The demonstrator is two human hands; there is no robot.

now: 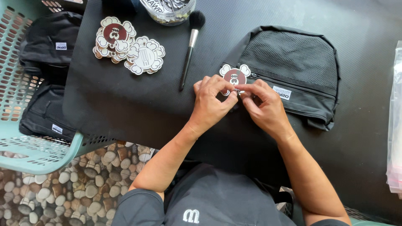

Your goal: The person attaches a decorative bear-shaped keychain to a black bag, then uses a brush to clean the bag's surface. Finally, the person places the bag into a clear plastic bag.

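Table (pixel 125 104): black top, takes up most of the view; everything below lies on it unless noted.

Basket (pixel 25 142): pale green plastic with slotted walls, at the left edge of the table, over a pebble-pattern floor (pixel 63 192). It holds folded black bags (pixel 46 113), each with a small white label.

Bag (pixel 293 75): black, flat on the table, right of centre, with a mesh upper panel, a zip across the front and a small white label. Both hands work at its left end.

Plastic sleeves (pixel 395 125): clear, stacked at the right edge of the table.

Left hand (pixel 211 102): thumb and fingertips pinched together on the lower edge of the tag.

Right hand (pixel 264 106): thumb and forefinger pinched shut at the same spot, fingertips touching those of the left hand. What lies between them, besides the tag edge, cannot be told.

Tub (pixel 167 10): clear, round, at the top edge, partly cut off.

Stack of tags (pixel 125 46): cloud-edged cards, dark red and white, fanned at upper left.

Brush (pixel 190 46): soft black head, silver collar, thin black handle, lying slantwise between the stack and the bag.

Tag (pixel 234 75): one cloud-edged card, dark red centre, resting by the bag's zip end, just above both hands.
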